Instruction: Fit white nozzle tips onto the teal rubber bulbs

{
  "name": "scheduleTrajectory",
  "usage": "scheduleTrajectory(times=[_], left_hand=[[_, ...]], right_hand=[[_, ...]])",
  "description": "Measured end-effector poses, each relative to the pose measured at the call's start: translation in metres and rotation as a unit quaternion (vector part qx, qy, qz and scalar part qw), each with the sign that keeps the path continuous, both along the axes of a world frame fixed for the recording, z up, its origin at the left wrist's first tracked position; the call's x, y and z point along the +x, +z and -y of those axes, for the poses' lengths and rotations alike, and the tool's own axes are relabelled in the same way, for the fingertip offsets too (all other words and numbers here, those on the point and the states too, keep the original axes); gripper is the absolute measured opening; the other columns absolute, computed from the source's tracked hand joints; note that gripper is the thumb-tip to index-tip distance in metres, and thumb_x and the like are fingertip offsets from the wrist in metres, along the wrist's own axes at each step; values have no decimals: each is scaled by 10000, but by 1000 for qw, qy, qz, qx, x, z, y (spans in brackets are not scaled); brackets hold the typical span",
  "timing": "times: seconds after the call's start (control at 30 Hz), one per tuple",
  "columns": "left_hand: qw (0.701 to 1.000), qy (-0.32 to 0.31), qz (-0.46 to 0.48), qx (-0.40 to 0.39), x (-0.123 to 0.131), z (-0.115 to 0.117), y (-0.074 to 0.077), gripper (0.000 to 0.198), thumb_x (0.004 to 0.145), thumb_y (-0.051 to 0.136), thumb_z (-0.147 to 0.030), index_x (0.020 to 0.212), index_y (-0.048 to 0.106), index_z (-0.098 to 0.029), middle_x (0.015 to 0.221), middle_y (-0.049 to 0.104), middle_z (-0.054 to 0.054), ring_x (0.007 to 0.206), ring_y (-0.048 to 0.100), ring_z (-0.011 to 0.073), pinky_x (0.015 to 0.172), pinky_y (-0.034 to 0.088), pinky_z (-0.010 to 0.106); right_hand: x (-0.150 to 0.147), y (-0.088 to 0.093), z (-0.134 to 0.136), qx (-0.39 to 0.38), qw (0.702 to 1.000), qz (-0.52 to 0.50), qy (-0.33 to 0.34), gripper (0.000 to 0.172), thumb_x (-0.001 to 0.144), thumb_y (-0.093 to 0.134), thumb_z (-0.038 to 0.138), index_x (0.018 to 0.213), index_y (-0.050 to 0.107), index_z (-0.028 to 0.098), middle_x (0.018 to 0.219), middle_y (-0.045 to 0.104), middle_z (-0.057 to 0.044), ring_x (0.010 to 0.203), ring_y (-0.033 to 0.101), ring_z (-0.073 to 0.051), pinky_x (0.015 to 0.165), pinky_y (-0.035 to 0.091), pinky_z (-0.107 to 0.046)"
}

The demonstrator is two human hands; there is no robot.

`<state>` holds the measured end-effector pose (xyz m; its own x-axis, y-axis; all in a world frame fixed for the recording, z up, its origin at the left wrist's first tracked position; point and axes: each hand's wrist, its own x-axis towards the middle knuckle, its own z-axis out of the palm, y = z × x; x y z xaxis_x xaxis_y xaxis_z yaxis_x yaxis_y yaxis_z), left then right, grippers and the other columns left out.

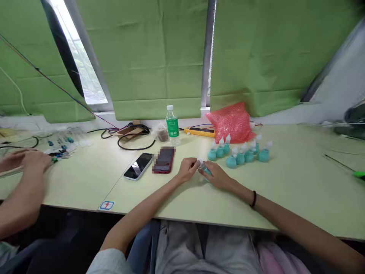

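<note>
My left hand [188, 168] and my right hand [217, 176] meet over the pale green table [285, 190], both closed round one small teal bottle with a white cap [203, 167]. The left fingers pinch its white cap end, the right hand wraps its teal body. Just behind, several more teal bottles with white caps [239, 154] stand in a cluster. A dark band circles my right wrist.
Two phones [138, 166] [164, 160] lie left of my hands. A green-labelled water bottle [172, 125], black cables, a yellow tool and a red bubble-wrap bag [231, 121] sit by the window. Another person's hands [27, 161] work at the far left.
</note>
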<state>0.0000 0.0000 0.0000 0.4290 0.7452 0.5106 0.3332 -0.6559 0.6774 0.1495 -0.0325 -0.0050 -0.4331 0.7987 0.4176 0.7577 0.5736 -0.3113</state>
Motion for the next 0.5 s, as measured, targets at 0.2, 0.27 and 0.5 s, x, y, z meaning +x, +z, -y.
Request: scheduleTrajectory(times=[0.2, 0.27, 0.5], left_hand=[[969, -44, 82, -228, 5, -2, 3, 439, 714, 347, -488, 433, 305, -153, 391, 282, -53, 386, 261, 48, 428, 216, 212], [957, -50, 80, -275, 6, -5, 2, 429, 722, 312, -478, 429, 286, -165, 368, 274, -52, 349, 263, 50, 402, 217, 214], [962, -12, 29, -270, 2, -17, -2, 407, 764, 153, -392, 456, 306, -175, 360, 291, -38, 317, 295, 70, 419, 308, 227]], right_hand=[[-2, 2, 3, -25, 998, -54, 24, 186, 763, 422, 326, 738, 497, 158, 664, 523, -19, 613, 455, -133, 572, 335, -241], [-2, 2, 2, -51, 995, -86, 28, 179, 753, 433, 319, 721, 504, 158, 644, 526, -4, 582, 452, -121, 550, 330, -229], [-2, 2, 2, -99, 975, -192, 53, 174, 732, 461, 320, 745, 532, 161, 648, 536, 9, 603, 467, -116, 577, 347, -228]])
